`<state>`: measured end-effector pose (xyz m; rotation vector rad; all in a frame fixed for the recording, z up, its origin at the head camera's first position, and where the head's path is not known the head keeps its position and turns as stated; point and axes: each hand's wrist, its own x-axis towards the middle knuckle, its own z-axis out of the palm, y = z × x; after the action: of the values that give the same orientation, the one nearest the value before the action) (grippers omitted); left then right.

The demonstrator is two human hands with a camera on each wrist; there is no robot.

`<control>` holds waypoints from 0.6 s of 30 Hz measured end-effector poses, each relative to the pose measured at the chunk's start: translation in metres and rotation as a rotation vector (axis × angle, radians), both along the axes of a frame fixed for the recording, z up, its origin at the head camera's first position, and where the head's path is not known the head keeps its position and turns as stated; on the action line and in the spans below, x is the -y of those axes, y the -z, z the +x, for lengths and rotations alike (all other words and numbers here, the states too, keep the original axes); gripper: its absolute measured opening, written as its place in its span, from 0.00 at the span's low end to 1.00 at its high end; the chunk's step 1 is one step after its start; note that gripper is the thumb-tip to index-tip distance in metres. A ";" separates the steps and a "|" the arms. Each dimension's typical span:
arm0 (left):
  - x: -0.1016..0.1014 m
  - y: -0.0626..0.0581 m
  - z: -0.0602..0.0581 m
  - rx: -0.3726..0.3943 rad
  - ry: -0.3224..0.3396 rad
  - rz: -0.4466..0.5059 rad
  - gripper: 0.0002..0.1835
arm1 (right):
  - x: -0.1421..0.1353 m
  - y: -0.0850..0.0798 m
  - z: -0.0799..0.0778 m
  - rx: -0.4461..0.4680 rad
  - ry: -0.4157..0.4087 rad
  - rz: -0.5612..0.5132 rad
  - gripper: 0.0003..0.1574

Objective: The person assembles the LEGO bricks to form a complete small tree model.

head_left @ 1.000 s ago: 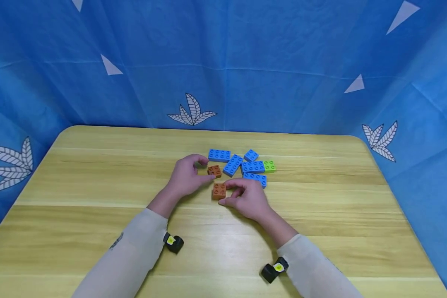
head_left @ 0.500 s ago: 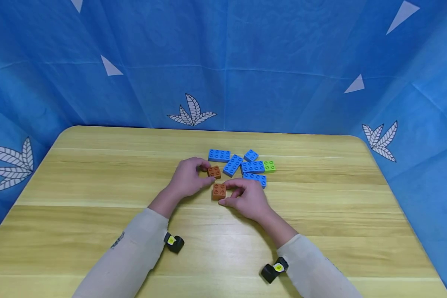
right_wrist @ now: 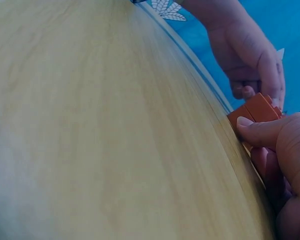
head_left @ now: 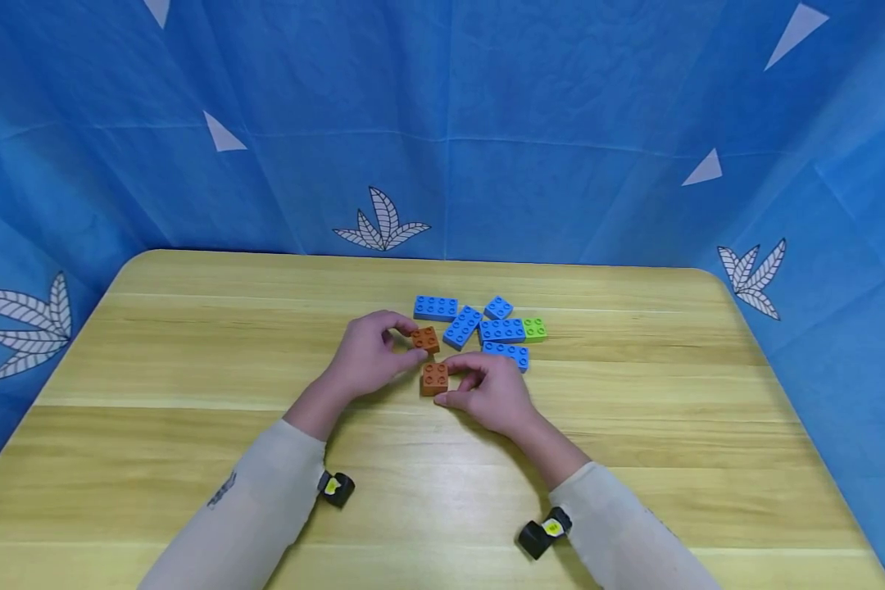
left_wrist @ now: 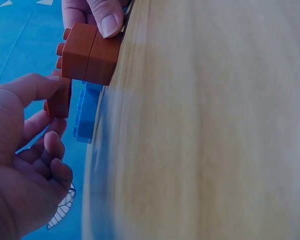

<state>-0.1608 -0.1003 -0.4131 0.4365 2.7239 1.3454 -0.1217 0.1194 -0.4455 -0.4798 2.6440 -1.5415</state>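
Note:
Between the thumb and fingers of my left hand (head_left: 372, 352) is a small brown toy brick (head_left: 425, 339), pinched by its sides with the studs up. My right hand (head_left: 490, 392) holds a stack of two brown toy bricks (head_left: 435, 378) from its right side, thumb at the near corner. In the left wrist view the stack (left_wrist: 90, 55) shows a seam between its two layers and stands low at the table surface. There the pinched brick (left_wrist: 60, 100) overlaps the stack's far side, level with its upper part. The right wrist view shows my right thumb against the stack (right_wrist: 257, 110).
Behind and right of the hands lie several blue bricks (head_left: 463, 327) on the wooden table (head_left: 192, 344). A green brick (head_left: 534, 329) sits against the end of a long blue one (head_left: 501, 330). A blue patterned curtain (head_left: 442, 123) hangs behind the table.
My left thumb and fingers have closed in on the small brown brick and now pinch it. The right hand and its stack have stayed in place.

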 end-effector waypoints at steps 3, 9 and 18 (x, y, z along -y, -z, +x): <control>0.000 -0.004 0.004 -0.012 0.030 0.031 0.17 | 0.000 0.001 -0.001 -0.011 -0.002 -0.003 0.23; -0.001 -0.009 0.012 -0.009 0.082 0.098 0.17 | -0.001 0.002 -0.001 -0.023 0.000 -0.010 0.23; 0.000 -0.013 0.019 0.016 0.127 0.102 0.17 | -0.001 0.002 -0.001 -0.030 -0.009 -0.014 0.22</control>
<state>-0.1415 -0.1004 -0.3997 0.5923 2.5745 1.4521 -0.1223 0.1202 -0.4477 -0.5187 2.6510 -1.5633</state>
